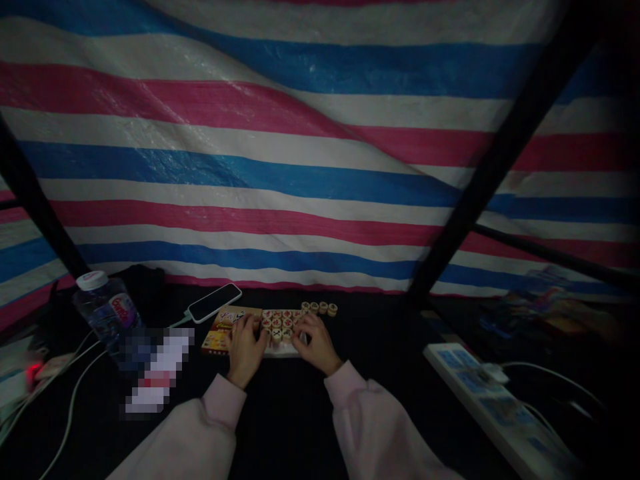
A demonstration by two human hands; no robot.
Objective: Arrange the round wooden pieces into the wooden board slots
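Round Chinese chess pieces with mostly red characters stand in rows in a shallow white tray on the dark table. My left hand bends round the left end of the rows, its thumb at the lowest pieces. It partly covers a brown and yellow printed box. My right hand curls at the right end, fingers and thumb touching the pieces there. Both hands are closed against the pieces; their fingertips are partly hidden. Several loose pieces lie in a short row behind my right hand.
A white-edged phone with a cable lies behind the box. At left stands a clear bottle with a white cap, near loose cables. A white power strip runs along the right. Striped sheeting and black poles enclose the table.
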